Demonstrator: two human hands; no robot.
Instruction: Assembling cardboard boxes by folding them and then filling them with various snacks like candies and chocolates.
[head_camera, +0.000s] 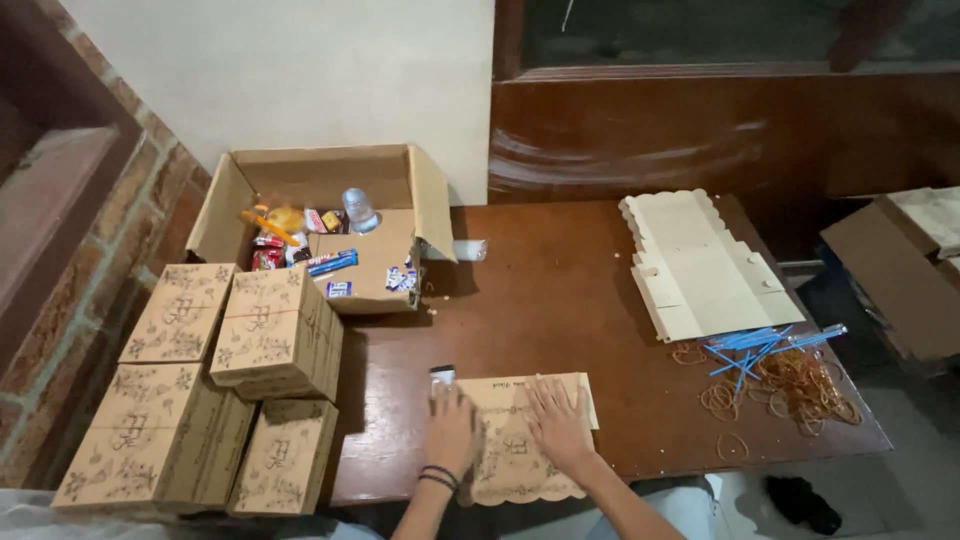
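From the head camera I look down on a dark wooden table (560, 300). My left hand (452, 428) lies flat on a brown printed cardboard sheet (520, 440) at the near edge of the table, its fingers blurred, so I cannot tell how far they are spread; a dark band sits on that wrist. My right hand (558, 422) presses palm-down on the same sheet just beside it, fingers extended and slightly fanned. Neither hand pinches anything. The sheet's scalloped near edge hangs toward me, and my forearms cover part of its print. A small dark-and-white object (442, 375) lies just above the left hand; I cannot make out what it is.

At the far left corner stands an open carton (320, 175) with snack packets and a clear bottle (358, 210) inside; its contents are small and hard to identify. Left of the table, four closed printed boxes (275, 335) are stacked in a group, the lowest ones cut off by the frame's bottom. To the right lies a stack of flat unfolded blanks (700, 265), and near it blue straws (765, 345) rest across a scatter of rubber bands (790, 385). More cardboard (900, 270) at the right edge is cut off.
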